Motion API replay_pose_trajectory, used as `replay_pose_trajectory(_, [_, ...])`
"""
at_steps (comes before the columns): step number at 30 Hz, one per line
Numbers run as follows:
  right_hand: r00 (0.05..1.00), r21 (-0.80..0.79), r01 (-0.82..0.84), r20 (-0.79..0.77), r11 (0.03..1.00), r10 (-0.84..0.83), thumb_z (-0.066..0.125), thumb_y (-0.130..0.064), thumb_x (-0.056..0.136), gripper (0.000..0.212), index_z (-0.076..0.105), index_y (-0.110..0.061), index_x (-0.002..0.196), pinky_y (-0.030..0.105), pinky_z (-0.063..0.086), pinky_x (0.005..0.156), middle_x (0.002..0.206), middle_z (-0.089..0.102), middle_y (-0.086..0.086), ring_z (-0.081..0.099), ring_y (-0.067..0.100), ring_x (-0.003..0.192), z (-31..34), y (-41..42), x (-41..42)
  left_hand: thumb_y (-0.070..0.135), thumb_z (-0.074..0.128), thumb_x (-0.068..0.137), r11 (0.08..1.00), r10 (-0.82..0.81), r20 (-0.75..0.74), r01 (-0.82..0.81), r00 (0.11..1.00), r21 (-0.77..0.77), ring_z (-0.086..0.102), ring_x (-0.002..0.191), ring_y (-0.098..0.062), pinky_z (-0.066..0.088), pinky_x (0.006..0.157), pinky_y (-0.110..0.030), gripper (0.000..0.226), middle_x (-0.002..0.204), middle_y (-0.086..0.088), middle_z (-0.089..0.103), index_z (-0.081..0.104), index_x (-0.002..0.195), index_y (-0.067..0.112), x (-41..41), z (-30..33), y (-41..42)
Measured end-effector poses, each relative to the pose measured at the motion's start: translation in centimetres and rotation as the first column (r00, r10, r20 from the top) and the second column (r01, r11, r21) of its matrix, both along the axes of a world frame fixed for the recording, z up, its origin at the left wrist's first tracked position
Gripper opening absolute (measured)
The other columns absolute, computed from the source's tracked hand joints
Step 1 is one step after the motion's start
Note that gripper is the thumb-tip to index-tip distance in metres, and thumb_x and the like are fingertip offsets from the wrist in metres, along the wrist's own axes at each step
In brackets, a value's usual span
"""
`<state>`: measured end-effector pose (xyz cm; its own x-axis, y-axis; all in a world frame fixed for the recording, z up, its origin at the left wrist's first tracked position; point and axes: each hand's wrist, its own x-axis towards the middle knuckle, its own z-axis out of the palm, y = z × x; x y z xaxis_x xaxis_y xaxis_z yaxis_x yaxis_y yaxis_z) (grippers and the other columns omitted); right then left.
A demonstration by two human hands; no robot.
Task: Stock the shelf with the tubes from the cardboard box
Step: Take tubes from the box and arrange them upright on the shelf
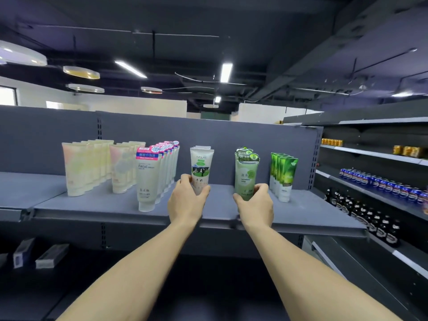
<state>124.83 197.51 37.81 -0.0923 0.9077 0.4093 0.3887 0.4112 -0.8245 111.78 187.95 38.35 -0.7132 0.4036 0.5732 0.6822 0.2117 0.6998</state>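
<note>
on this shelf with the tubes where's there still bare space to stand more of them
Bare shelf shows between the cow-print tubes held by the left hand and the seaweed tubes held by the right hand, along the front edge, and right of the bright green tubes. The pale and pink-capped rows on the left stand crowded.

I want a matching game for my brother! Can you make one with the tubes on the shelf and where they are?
Things:
1. cow tube
2. seaweed tube
3. pink-top tubes
4. bright green tubes

Places:
A. far right of the row
B. in the right hand
C. in the left hand
D. just left of the left hand

Pairs: 1-C, 2-B, 3-D, 4-A
</note>
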Motion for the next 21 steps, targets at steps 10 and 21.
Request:
replay_pose_trajectory(10, [0.999, -0.077, 0.051, -0.003, 0.996, -0.051, 0.076, -0.035, 0.083, 0.042, 0.042, -0.02, 0.104, 0.037, 0.052, 0.072, 0.101, 0.063, 0.0, 0.062, 0.024, 0.086, -0.6, 5.7, -2.6, 0.052, 0.068, 0.084, 1.0, -0.007, -0.01, 0.007, 1.0, -0.029, 0.061, 0.093, -0.017, 0.05, 0.073, -0.032, 0.043, 0.107, 0.004, 0.063, 0.05, 0.109, 0.022, -2.7, -0.1, 5.3])
replay_pose_trajectory(21, [0.998, -0.106, 0.055, 0.031, 0.993, -0.052, 0.077, -0.035, 0.082, 0.047, 0.041, -0.018, 0.108, 0.035, 0.048, 0.072, 0.109, 0.063, 0.003, 0.062, 0.027, 0.093, -0.8, 9.2, -4.7, 0.051, 0.068, 0.084, 0.998, 0.026, 0.031, -0.024, 0.999, -0.058, 0.062, 0.095, -0.016, 0.044, 0.069, -0.029, 0.043, 0.11, 0.005, 0.064, 0.051, 0.11, 0.021, -4.9, -1.1, 7.4])
